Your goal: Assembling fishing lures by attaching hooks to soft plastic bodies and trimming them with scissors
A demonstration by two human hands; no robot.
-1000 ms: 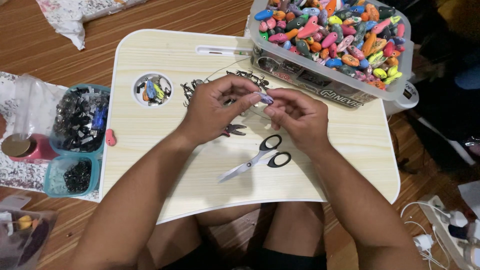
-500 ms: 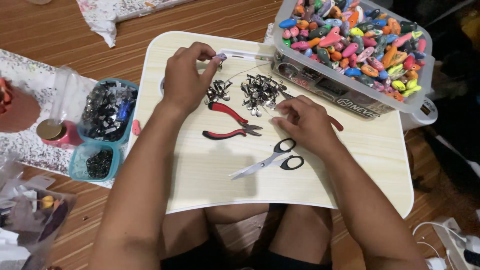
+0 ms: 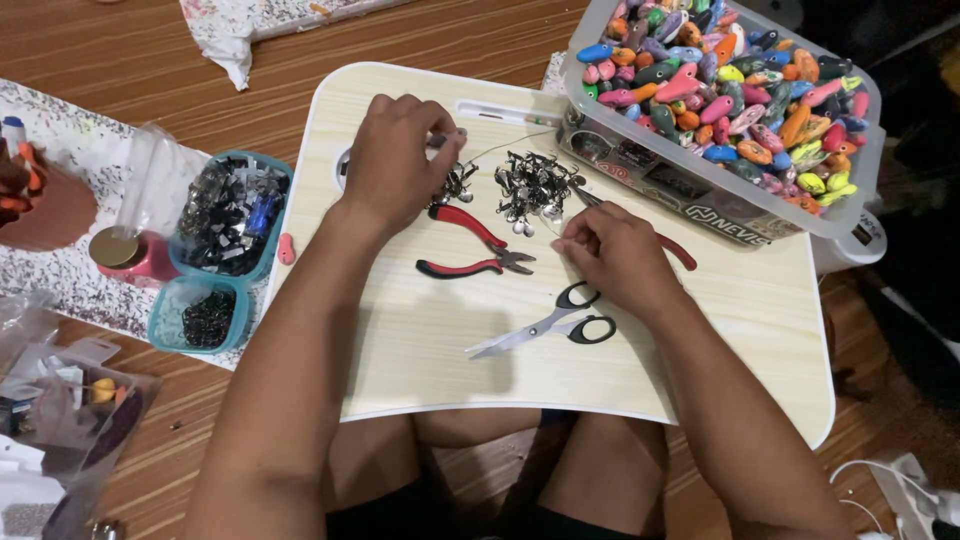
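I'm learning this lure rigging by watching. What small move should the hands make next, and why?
Probably draw the thin line taut: it runs slack between the left hand, pinching up by the metal clips, and the right hand, closed near the pliers.

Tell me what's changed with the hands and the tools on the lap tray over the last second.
The hands have parted. A second ago they met mid-tray, pinching a small piece together. Now the left hand has reached to the tray's far edge, and the right hand rests closed beside the heap of metal hooks. The red pliers, earlier hidden, now show. Scissors and the tub of coloured lures kept their places.
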